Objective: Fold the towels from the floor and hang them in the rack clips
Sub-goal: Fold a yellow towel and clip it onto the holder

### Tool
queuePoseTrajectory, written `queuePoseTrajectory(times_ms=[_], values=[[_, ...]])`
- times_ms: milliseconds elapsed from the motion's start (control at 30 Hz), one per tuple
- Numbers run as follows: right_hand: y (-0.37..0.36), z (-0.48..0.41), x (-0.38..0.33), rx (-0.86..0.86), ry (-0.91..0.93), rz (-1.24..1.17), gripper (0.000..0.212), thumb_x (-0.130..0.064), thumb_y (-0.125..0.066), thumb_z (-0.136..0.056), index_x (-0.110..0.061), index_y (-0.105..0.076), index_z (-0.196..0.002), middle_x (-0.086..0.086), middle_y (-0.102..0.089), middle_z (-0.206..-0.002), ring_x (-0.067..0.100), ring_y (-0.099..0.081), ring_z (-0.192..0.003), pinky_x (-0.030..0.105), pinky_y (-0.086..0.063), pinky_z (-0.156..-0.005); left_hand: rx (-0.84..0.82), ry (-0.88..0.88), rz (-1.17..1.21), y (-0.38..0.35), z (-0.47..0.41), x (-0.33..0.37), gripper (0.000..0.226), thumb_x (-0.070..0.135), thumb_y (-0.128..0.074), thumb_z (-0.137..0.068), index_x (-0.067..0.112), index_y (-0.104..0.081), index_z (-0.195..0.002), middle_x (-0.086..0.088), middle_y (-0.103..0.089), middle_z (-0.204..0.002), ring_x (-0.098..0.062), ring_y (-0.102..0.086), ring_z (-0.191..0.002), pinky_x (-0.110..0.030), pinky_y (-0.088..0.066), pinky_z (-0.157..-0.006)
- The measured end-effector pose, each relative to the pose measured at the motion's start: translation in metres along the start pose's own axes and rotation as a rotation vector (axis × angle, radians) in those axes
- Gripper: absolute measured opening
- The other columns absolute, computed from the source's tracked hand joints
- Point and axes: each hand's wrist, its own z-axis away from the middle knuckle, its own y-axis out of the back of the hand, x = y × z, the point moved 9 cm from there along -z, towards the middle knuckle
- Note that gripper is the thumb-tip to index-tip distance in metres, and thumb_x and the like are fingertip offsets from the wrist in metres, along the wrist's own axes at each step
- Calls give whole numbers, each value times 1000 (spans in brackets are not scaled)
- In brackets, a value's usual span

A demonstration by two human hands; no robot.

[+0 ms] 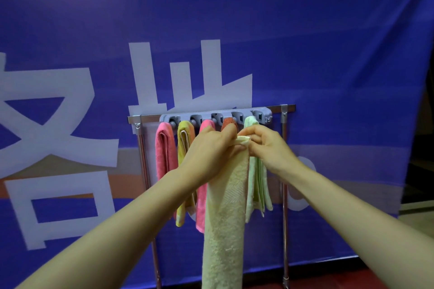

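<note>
Two bare hands meet in front of the rack (284, 148), both pinching the top end of a pale yellow towel (225, 218) that hangs straight down from them as a long folded strip, its lower end running out of view at the bottom. The left hand (211, 148) has its fingers closed around the towel's top from the left side, while the right hand (267, 145) nips the bunched upper edge between thumb and fingertips from the right. The held towel sits just below and in front of the grey clip bar (216, 118), which is fixed across the top rail of the metal stand. Five towels already hang from the clips: a pink towel (165, 152) at the far left, a mustard-yellow towel (183, 143) beside it, a second pink towel (200, 206) partly hidden behind the left hand, an orange-red towel (229, 122) of which only the top shows above the fingers, and a light green towel (257, 183) at the right, just behind the right hand. Behind the rack hangs a blue banner (305, 42) with large pale characters.
</note>
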Motion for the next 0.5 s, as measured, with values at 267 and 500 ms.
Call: queuePoseTrajectory(times_ms=[267,500], values=[[-8,9,5,-99,-139,-261,27,-21,-52,-92,-5,-61,-111,8,-70,-103,16,-68,-97,24,-55,-86,-31,66,52,-1,1,-7,45,49,-43,-87,5,-49,-89,-1,-49,-55,-28,-41,-64,-30,-19,-61],[3,5,-1,-12,-82,-146,10,-7,-59,-88,-10,-66,-94,5,-71,-85,5,-69,-72,17,-56,-66,-185,200,357,-14,3,-17,30,33,-68,-82,20,-41,-82,12,-42,-63,-6,-39,-57,-24,-29,-53]])
